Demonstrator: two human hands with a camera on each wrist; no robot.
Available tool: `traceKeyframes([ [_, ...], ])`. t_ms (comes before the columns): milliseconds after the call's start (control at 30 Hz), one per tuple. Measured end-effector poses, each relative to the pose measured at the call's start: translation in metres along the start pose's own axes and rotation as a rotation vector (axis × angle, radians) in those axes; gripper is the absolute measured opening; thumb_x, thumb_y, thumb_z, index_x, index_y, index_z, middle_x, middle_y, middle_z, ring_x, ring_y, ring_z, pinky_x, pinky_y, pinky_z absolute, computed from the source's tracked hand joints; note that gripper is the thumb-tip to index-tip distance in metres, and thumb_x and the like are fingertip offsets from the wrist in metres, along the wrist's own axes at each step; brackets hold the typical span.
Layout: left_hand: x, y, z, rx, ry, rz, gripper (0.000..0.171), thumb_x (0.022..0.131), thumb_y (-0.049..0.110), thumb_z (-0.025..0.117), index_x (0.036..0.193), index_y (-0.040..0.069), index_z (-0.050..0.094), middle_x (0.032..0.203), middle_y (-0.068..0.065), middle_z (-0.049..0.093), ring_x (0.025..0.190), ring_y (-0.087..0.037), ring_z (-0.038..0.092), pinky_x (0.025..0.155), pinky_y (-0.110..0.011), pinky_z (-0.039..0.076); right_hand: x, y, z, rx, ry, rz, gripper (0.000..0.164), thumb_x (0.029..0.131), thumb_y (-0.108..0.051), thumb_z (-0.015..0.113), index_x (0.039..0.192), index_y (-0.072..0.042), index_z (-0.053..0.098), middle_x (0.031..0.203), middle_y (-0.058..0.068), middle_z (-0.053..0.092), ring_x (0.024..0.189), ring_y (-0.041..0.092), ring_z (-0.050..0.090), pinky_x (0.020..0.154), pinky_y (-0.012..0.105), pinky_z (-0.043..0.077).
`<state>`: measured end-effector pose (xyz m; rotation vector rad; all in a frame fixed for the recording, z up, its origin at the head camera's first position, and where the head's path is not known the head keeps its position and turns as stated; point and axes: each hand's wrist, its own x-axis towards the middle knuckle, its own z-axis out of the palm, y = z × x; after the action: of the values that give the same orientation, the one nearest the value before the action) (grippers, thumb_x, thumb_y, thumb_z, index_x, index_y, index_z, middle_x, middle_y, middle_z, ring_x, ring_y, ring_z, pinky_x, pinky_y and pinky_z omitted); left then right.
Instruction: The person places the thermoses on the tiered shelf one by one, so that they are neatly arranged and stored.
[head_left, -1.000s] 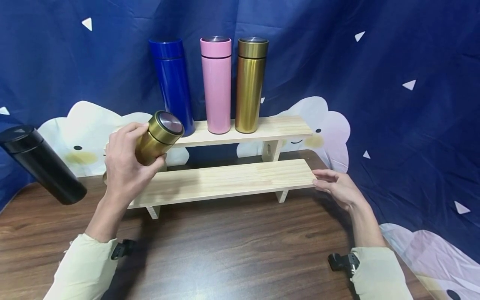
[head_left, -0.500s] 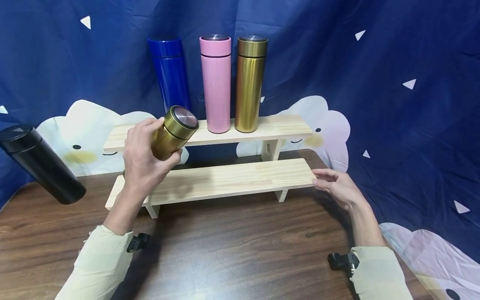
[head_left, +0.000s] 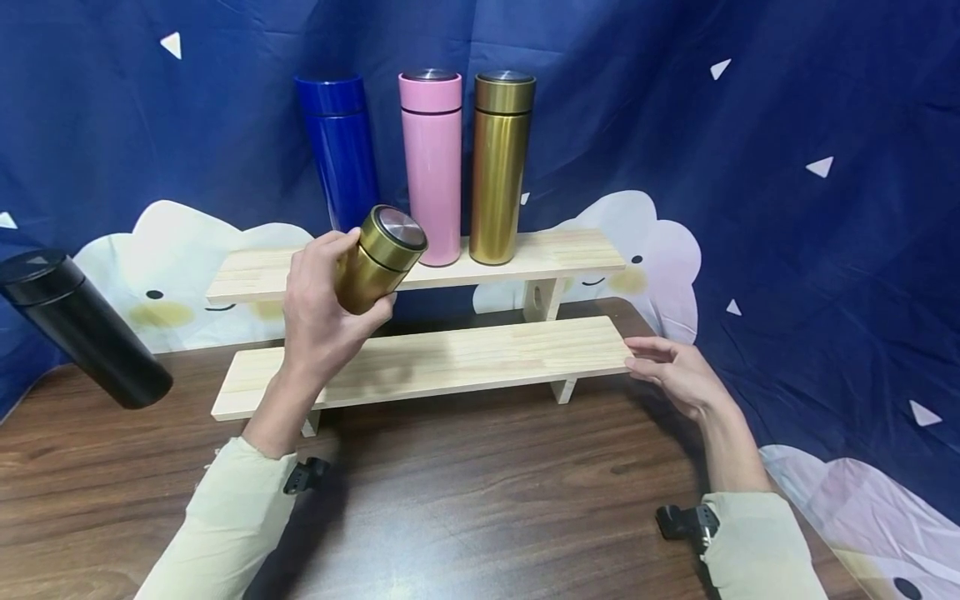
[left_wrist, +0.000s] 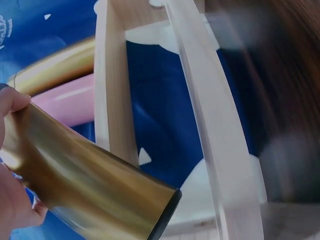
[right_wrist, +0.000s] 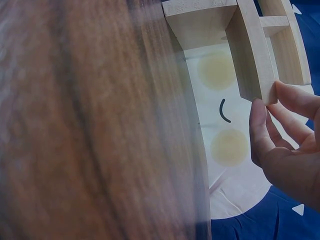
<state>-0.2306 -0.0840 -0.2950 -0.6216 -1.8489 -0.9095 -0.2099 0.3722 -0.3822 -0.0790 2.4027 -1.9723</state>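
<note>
My left hand (head_left: 318, 304) grips a gold thermos bottle (head_left: 375, 271) around its upper body, holding it tilted with its lid toward the upper right. In the left wrist view the gold thermos (left_wrist: 95, 175) slants across in front of the two-tier wooden shelf (left_wrist: 220, 130), its dark base at the lower right. My right hand (head_left: 678, 379) pinches the right end of the lower board of the wooden shelf (head_left: 480, 358). Thumb and fingers of the right hand (right_wrist: 290, 135) meet that board's end in the right wrist view.
On the upper board stand a blue thermos (head_left: 341, 150), a pink thermos (head_left: 433, 175) and another gold thermos (head_left: 502, 175). A black thermos (head_left: 90, 333) leans at far left on the brown wooden table (head_left: 487, 492). Behind hangs a blue curtain (head_left: 750, 233) with cloud prints.
My left hand has carried the gold thermos to the right and slightly up, from the shelf's left end to in front of the blue and pink bottles. My right hand has stayed put.
</note>
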Motion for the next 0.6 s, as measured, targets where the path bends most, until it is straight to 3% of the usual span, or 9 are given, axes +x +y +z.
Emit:
traceKeyframes([
  [300,0.004,0.007,0.018,-0.062,0.009,-0.010,0.068,0.071,0.016,0.082,0.133,0.003,0.058,0.122,-0.017,0.062,0.110,-0.035,0.054,0.091,-0.045,0.043,0.000,-0.001,-0.001,-0.007,-0.001,0.006,0.055,0.096,0.001,0.064,0.140,0.023,0.039,0.107,0.000,0.066,0.095,0.005,0.066,0.090,0.027,0.054],
  [600,0.007,0.015,0.029,-0.099,0.026,-0.114,0.073,0.073,0.022,0.085,0.135,0.000,0.053,0.119,-0.020,0.062,0.106,-0.030,0.059,0.077,-0.039,0.046,0.000,-0.001,0.001,-0.003,0.005,0.012,0.055,0.096,0.001,0.064,0.140,0.023,0.039,0.107,0.001,0.066,0.095,0.005,0.066,0.090,0.027,0.054],
])
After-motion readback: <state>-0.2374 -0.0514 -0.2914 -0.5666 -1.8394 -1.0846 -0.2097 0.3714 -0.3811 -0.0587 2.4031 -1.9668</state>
